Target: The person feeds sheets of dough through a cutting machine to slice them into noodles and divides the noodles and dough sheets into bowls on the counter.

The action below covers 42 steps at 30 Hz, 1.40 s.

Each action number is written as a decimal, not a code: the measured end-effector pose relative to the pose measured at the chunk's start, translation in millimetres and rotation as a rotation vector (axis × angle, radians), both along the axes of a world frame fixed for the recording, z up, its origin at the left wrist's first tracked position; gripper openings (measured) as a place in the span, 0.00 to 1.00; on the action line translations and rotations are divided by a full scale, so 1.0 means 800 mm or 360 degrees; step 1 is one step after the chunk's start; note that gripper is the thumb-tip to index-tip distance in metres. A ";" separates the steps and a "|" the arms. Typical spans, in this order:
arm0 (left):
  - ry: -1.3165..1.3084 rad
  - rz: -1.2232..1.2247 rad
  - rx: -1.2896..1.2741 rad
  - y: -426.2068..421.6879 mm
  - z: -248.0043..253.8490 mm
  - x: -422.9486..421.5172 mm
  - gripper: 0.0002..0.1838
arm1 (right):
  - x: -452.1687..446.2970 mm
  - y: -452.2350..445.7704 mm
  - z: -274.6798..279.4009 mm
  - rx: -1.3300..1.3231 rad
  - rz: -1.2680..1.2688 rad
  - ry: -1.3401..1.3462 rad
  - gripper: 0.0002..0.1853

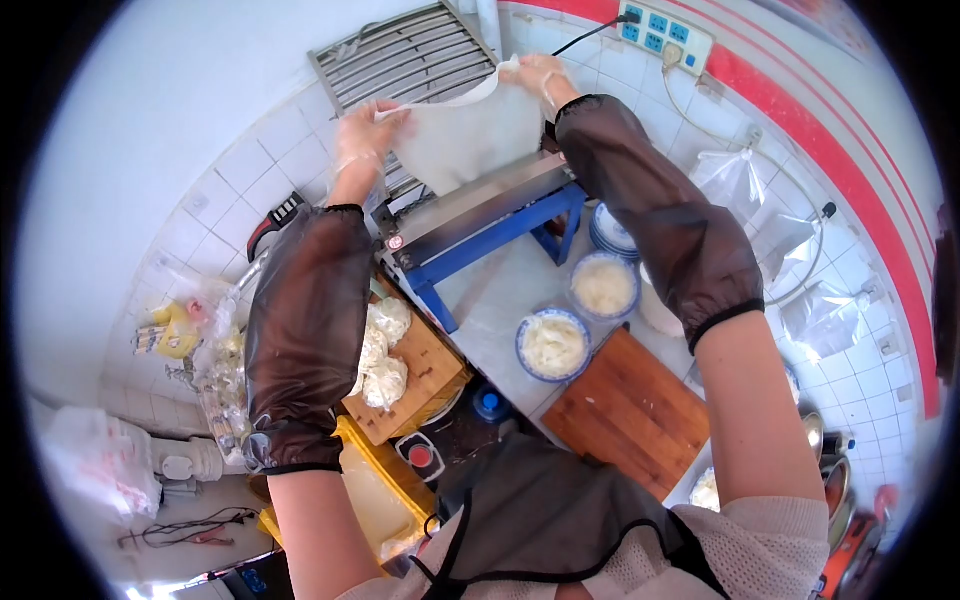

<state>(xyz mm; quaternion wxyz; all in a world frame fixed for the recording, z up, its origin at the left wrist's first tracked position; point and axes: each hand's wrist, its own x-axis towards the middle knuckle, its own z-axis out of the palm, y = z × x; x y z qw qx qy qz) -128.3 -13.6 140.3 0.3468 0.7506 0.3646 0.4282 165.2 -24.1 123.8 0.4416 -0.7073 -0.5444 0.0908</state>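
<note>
A wide white sheet, apparently dough (470, 140), hangs between my two hands above a metal machine with a blue frame (485, 225). Its upper left corner is pinched in my left hand (368, 135), and my right hand (535, 80) grips the upper right corner. Both hands wear clear thin gloves, with dark sleeve covers over the forearms. The sheet's lower edge reaches down to the top of the machine. Behind the sheet stands a slatted metal rack (410, 55), partly hidden by it.
White dough-like clumps (385, 382) lie on a wooden board (425, 365) at left, above a yellow container (385, 490). Bowls with white contents (553, 345) (604, 286) stand near a brown cutting board (627, 412). A power strip (667, 38) hangs on the tiled wall.
</note>
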 end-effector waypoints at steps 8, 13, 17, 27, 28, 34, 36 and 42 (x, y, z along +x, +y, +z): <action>0.0014 0.0098 -0.0036 -0.008 -0.023 0.005 0.09 | 0.003 0.000 -0.028 -0.0136 -0.0101 -0.0225 0.16; 0.0074 0.0115 -0.0029 -0.011 -0.039 0.004 0.12 | -0.006 -0.011 -0.029 -0.0274 -0.0121 -0.0305 0.21; 0.0030 0.0150 -0.0007 0.004 -0.063 0.008 0.10 | -0.013 -0.016 -0.032 -0.0431 -0.0275 -0.0648 0.23; 0.0056 0.0153 -0.0046 0.011 -0.102 0.009 0.10 | -0.018 -0.027 -0.050 -0.0532 -0.0116 -0.0601 0.24; 0.0037 0.0138 -0.0033 0.014 -0.107 0.009 0.10 | -0.022 -0.029 -0.050 -0.0583 -0.0153 -0.0685 0.24; 0.0014 0.0171 0.0069 -0.018 -0.112 0.011 0.07 | -0.026 -0.042 -0.064 -0.0644 0.0058 -0.0575 0.20; -0.0096 0.0196 0.0258 -0.038 -0.126 0.007 0.09 | -0.036 -0.075 -0.079 -0.0587 0.0154 -0.0262 0.20; -0.0507 0.0192 -0.0211 -0.192 -0.242 -0.022 0.13 | -0.095 -0.240 -0.226 0.0419 -0.0067 0.0443 0.14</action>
